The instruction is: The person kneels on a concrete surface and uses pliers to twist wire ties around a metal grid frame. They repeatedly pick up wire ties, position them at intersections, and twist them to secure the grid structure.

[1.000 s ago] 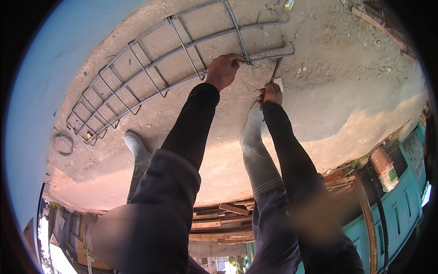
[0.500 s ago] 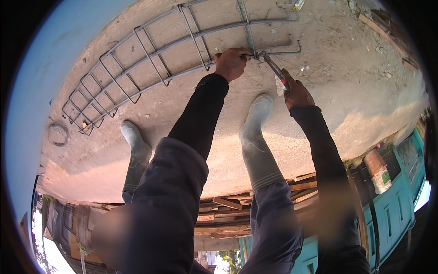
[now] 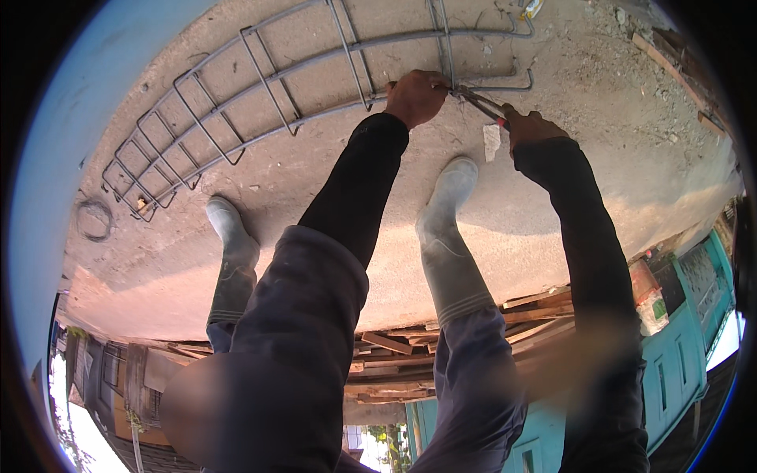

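Observation:
A long cage of grey steel rebar [image 3: 272,79] lies on the ground, its bars joined by bent rectangular stirrups. My left hand [image 3: 415,96] is closed over the near long bar, beside a crosswise stirrup toward the cage's right end. The hand itself covers its exact grip. In my right hand [image 3: 535,130] are pincers [image 3: 482,102] with red on a handle, fingers wrapped round them. Their jaws meet the bar at that stirrup, just right of my left fingertips. The handles look slightly apart. Any tie wire at the joint is too small to make out.
My rubber boots [image 3: 453,188] stand on the rough concrete ground [image 3: 355,181] near the cage. A wire coil [image 3: 95,220] lies by its left end. Planks [image 3: 394,370] are piled behind me; more timber [image 3: 670,71] lies at the far right. A pale scrap [image 3: 492,143] sits near the pincers.
The pincers have swung to a flatter angle as my right hand moved up and right. My left hand stays at the same joint, while the whole view has shifted slightly.

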Demonstrator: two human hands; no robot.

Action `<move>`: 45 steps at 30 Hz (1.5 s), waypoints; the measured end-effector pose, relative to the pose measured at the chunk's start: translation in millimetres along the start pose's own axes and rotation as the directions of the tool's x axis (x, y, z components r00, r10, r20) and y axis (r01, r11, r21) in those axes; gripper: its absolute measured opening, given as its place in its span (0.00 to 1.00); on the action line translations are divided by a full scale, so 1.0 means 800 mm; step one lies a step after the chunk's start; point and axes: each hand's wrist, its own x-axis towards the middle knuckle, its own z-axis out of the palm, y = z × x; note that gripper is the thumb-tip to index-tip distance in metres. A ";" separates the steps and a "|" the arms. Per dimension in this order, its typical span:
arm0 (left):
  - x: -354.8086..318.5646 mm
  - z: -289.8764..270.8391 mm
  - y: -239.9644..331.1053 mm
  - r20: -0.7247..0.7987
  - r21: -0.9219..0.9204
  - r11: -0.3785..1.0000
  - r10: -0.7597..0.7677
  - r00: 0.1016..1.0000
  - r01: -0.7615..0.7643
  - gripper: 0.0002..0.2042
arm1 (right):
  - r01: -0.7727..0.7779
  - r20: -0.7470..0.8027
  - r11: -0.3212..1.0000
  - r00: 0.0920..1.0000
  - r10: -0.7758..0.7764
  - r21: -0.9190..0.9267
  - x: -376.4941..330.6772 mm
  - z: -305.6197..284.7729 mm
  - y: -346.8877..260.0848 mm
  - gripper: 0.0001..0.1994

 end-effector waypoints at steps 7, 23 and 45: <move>0.021 -0.007 0.010 0.045 -0.174 0.985 -0.014 0.999 0.022 0.17 | 0.188 0.163 0.975 0.965 -0.206 0.120 0.033 -0.025 0.016 0.12; 0.017 0.010 0.008 -0.095 -0.135 0.987 -0.095 0.991 0.082 0.18 | -0.217 0.051 0.956 0.976 0.211 0.199 -0.013 0.092 -0.037 0.10; -0.095 0.080 0.035 0.461 -0.804 0.266 -0.287 0.840 0.532 0.15 | -0.580 0.319 -0.628 0.813 -0.487 0.520 -0.009 0.202 -0.035 0.13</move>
